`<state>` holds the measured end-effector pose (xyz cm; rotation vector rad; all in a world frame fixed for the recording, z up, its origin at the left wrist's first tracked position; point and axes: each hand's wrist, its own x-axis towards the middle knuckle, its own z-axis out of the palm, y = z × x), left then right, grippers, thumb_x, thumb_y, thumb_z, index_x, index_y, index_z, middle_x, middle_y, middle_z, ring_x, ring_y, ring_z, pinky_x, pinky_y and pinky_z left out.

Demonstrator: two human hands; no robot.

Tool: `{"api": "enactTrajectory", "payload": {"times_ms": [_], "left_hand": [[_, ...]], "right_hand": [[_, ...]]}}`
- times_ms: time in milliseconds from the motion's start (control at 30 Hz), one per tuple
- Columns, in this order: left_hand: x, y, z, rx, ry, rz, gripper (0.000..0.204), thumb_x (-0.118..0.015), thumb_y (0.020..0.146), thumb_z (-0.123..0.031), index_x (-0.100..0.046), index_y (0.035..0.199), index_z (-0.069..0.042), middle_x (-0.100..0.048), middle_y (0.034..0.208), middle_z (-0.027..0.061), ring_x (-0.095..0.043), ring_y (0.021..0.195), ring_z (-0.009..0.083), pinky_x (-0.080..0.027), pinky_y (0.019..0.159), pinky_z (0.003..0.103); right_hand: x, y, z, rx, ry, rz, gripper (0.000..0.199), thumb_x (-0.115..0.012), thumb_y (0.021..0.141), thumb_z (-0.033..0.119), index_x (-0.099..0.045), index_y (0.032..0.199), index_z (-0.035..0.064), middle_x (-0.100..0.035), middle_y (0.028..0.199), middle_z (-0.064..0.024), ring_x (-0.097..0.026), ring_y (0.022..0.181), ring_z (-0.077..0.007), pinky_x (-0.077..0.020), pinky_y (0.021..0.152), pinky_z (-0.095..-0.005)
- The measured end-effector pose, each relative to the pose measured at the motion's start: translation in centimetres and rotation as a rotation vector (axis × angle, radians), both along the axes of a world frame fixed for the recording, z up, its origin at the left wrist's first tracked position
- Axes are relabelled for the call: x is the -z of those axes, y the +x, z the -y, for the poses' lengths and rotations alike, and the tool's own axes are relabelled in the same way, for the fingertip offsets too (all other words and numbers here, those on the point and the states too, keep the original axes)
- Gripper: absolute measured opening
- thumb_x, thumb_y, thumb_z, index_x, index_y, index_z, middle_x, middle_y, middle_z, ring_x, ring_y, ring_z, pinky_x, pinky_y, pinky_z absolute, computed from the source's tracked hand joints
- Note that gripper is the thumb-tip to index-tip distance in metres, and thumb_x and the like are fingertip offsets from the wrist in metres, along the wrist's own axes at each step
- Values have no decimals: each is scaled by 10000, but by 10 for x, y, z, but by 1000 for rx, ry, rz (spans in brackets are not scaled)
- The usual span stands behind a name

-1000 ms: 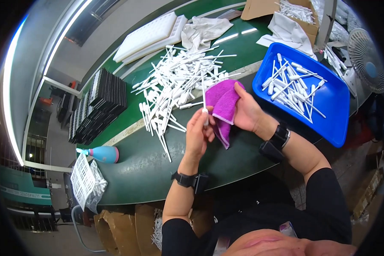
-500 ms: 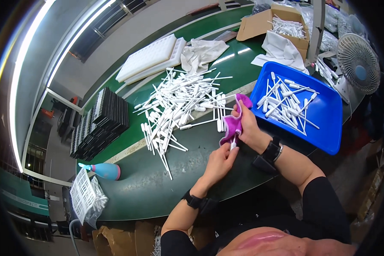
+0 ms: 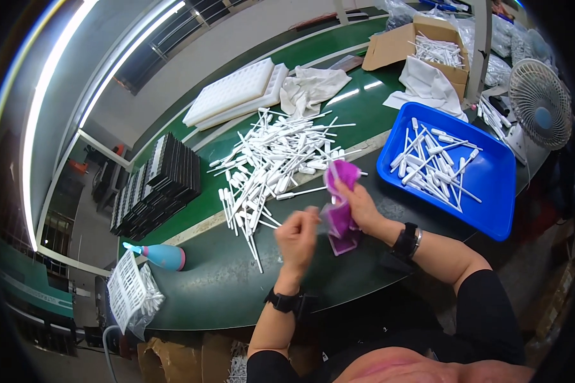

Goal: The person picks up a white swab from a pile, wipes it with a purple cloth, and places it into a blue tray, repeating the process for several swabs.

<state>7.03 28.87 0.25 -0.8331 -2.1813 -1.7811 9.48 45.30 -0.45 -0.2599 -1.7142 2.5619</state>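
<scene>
A purple cloth [image 3: 344, 210] with a pale edge hangs in my right hand [image 3: 363, 209], whose fingers are closed around it above the table's near side. To its left, my left hand [image 3: 297, 239] is raised with curled fingers, slightly smeared by motion; anything inside them is hidden. Just beyond both hands lies a loose heap of white thin sticks with thicker ends [image 3: 278, 153]. More of these sticks [image 3: 434, 163] rest in a blue tray [image 3: 492, 214] to the right of my right hand.
Stacked black trays [image 3: 156, 185] stand at the left, near a blue-and-pink bottle [image 3: 163, 256]. White foam trays [image 3: 233, 92] and a white cloth [image 3: 313, 88] lie behind the heap. At the far right are an open cardboard box [image 3: 390, 52] of sticks and a fan [image 3: 540, 105].
My left hand has come away from the cloth, moving left and curling up. My right hand has shifted slightly left and down with the cloth, which now hangs lower.
</scene>
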Motion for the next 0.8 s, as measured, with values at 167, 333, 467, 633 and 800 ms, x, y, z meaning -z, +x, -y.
{"api": "enactTrajectory", "payload": {"times_ms": [167, 333, 467, 633, 800], "left_hand": [[-20, -5, 2, -42, 248, 350, 221, -563, 946, -191, -667, 908, 0, -522, 603, -59, -396, 483, 20, -303, 432, 192], [-21, -15, 17, 13, 433, 589, 226, -538, 959, -202, -657, 929, -11, -450, 558, -71, -320, 437, 7, -212, 388, 182], [-23, -19, 16, -108, 469, 460, 201, -547, 951, -186, -652, 909, -20, -490, 568, -48, -347, 431, 10, -235, 380, 181], [-19, 20, -5, -116, -60, -440, 121, -621, 893, -130, -644, 855, -17, -623, 671, 33, -501, 478, 70, -377, 422, 203], [-71, 81, -45, 343, -428, -1048, 138, -676, 793, -54, -659, 913, 13, -650, 786, 95, -641, 652, 192, -521, 600, 268]], "right_hand": [[8, 9, 20, -331, 338, -207, 348, -514, 950, 407, -615, 967, 75, -571, 798, 41, -488, 699, -32, -402, 609, -195], [-1, 7, 20, -460, 103, -30, 376, -527, 939, 413, -622, 1016, 58, -578, 796, 33, -498, 709, -38, -418, 621, -200], [3, 0, 21, -365, 12, 49, 390, -536, 933, 407, -628, 994, 32, -595, 783, 19, -515, 702, -56, -439, 620, -231], [19, -6, -2, -73, -181, 110, 363, -545, 931, 406, -622, 915, 52, -585, 753, 23, -526, 626, -77, -442, 564, -238], [43, -9, -16, -154, -676, 206, 333, -566, 917, 416, -610, 832, 97, -582, 717, 18, -559, 614, -100, -471, 564, -247]]}}
